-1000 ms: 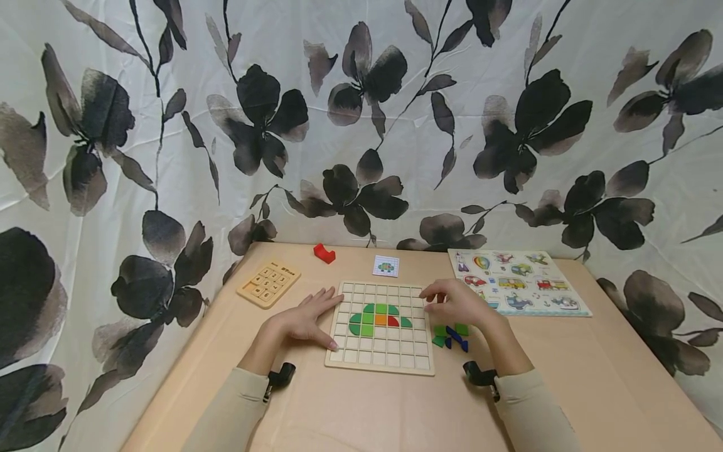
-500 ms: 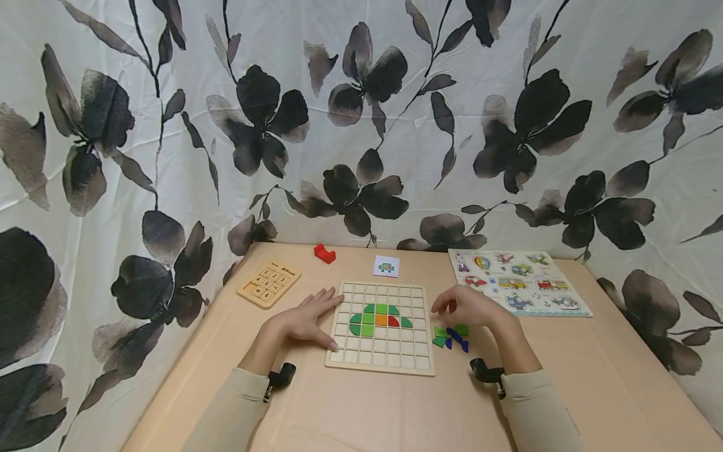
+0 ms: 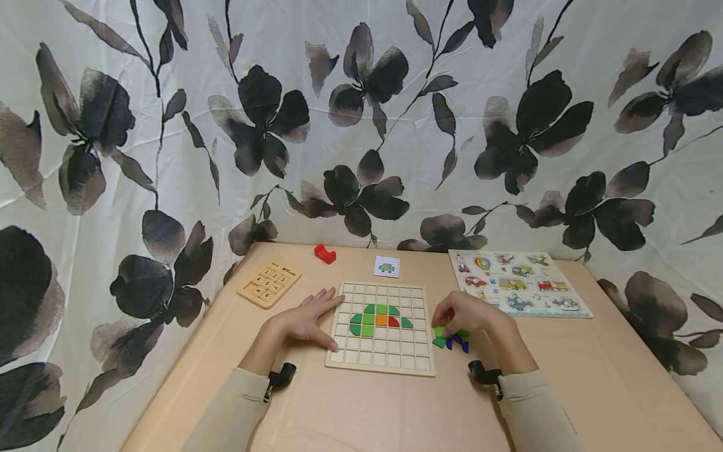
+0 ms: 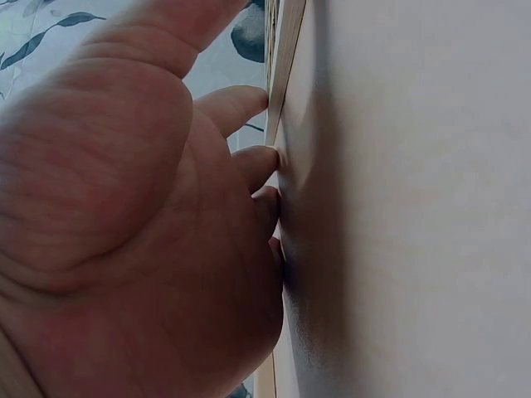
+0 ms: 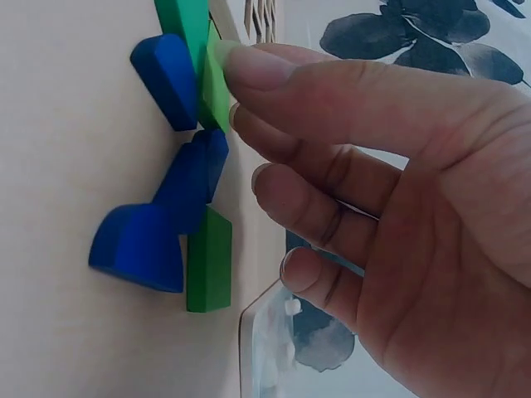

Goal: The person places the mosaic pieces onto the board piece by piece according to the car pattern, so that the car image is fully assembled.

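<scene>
Across the desk [image 3: 390, 414], left hand [image 3: 307, 321] splays against board [image 3: 378, 359]; right hand [image 3: 471, 312] curls fingers [image 5: 311, 203] near blocks [image 5: 210, 259], grip unclear, apparently picking; next calls for pinching.

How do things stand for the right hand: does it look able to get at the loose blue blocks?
Probably yes. The right hand is right by the blue blocks on the table, and the green blocks seem to lie beside rather than over them.
</scene>
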Action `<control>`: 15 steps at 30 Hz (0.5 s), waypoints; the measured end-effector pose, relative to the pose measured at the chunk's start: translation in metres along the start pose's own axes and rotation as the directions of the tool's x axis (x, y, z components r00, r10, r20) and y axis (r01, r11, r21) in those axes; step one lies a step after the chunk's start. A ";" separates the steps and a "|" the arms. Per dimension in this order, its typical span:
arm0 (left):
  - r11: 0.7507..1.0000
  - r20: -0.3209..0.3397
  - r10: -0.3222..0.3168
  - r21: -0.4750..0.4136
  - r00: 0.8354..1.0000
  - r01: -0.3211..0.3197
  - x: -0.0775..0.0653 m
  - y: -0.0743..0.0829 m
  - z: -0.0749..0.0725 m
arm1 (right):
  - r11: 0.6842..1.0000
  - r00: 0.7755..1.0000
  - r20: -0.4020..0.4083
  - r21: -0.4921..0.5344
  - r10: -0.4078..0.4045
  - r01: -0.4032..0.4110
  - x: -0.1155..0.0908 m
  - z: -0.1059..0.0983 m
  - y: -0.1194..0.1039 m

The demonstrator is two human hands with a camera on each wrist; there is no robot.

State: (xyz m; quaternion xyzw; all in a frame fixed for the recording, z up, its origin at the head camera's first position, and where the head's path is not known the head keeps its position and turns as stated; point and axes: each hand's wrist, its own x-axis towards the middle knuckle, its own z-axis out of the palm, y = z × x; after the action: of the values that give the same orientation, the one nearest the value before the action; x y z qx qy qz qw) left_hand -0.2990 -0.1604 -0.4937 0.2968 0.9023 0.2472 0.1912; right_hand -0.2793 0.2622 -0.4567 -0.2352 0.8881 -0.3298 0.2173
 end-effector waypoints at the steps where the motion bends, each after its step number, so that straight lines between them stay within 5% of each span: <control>1: 1.000 -0.001 0.002 -0.002 1.000 -0.002 0.000 0.000 0.000 | 1.000 1.000 0.002 -0.003 -0.003 0.003 0.000 0.000 0.000; 15: 1.000 -0.004 -0.001 -0.018 1.000 0.001 -0.001 0.003 -0.001 | 0.998 0.999 -0.031 -0.049 0.041 -0.042 0.002 0.003 0.001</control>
State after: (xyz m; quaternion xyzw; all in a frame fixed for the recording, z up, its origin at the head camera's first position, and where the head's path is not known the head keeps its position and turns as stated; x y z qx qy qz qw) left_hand -0.2975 -0.1596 -0.4914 0.2943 0.9005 0.2560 0.1924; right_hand -0.2793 0.2600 -0.4602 -0.2171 0.9039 -0.3066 0.2048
